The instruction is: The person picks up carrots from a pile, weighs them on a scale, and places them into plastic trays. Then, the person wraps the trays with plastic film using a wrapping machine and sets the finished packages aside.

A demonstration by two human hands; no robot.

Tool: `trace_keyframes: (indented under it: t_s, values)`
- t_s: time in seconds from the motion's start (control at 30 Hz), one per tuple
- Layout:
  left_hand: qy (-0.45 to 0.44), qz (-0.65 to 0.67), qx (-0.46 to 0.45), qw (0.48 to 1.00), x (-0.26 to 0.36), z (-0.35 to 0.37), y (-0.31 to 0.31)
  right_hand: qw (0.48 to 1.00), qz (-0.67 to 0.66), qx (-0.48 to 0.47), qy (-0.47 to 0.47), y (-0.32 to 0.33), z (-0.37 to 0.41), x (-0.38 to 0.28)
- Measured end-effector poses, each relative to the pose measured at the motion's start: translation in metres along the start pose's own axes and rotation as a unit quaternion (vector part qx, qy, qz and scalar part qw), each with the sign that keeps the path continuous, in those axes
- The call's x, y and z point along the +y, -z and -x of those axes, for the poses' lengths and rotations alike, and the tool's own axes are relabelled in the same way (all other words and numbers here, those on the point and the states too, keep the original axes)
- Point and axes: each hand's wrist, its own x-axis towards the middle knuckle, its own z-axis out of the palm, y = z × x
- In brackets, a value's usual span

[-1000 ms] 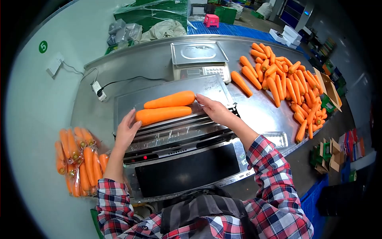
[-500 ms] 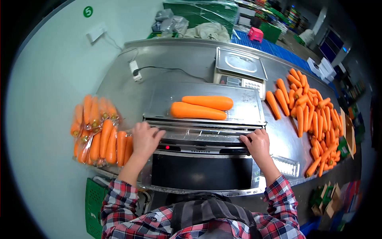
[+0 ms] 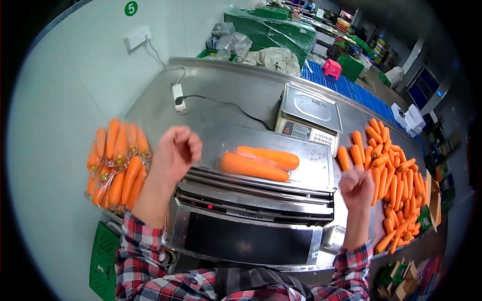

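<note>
My left hand (image 3: 176, 150) is raised over the left end of the steel wrapping machine (image 3: 256, 203), fingers loosely curled and apart, nothing visible in it. Motion blurs my right hand (image 3: 357, 186) beside the machine's right end, near the loose carrots (image 3: 396, 185); its fingers look bent, and whether it holds anything is unclear. Two large carrots (image 3: 258, 167) lie side by side on the machine's metal plate (image 3: 316, 173), with clear film around them. Bagged carrots (image 3: 118, 165) are piled left of my left hand.
A weighing scale (image 3: 309, 113) stands behind the plate. A power strip (image 3: 178, 98) and its black cable lie on the steel table (image 3: 216, 80). Below the left edge is a green crate (image 3: 104, 263). An open carton (image 3: 434, 203) is at the far right.
Both hands have left the machine's front bar; the left rose, the right moved outward. The film strip that spanned the bar is gone from there. The camera view has shifted.
</note>
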Motion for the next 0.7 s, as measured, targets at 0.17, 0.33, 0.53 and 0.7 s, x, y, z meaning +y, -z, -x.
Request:
trace_keyframes:
  t_s: [0.17,0.33,0.53,0.7]
  values:
    - [-0.114,-0.095,-0.041,0.988,-0.036,-0.104,0.024,0.945,0.252,0.039,0.205,0.032,-0.100,0.042]
    - [-0.249,-0.658,-0.139,0.697,-0.107,-0.116,0.077,0.602,0.780,-0.012,0.171,0.078,-0.096,0.110]
    - [-0.210,-0.792,-0.117,0.561,-0.085,-0.107,0.049,0.698,0.710,0.061,-0.069,0.026,-0.082,0.079]
    - [0.108,-0.593,0.020,0.798,-0.067,-0.088,0.027,0.745,0.627,0.087,-0.211,0.039,-0.073,0.072]
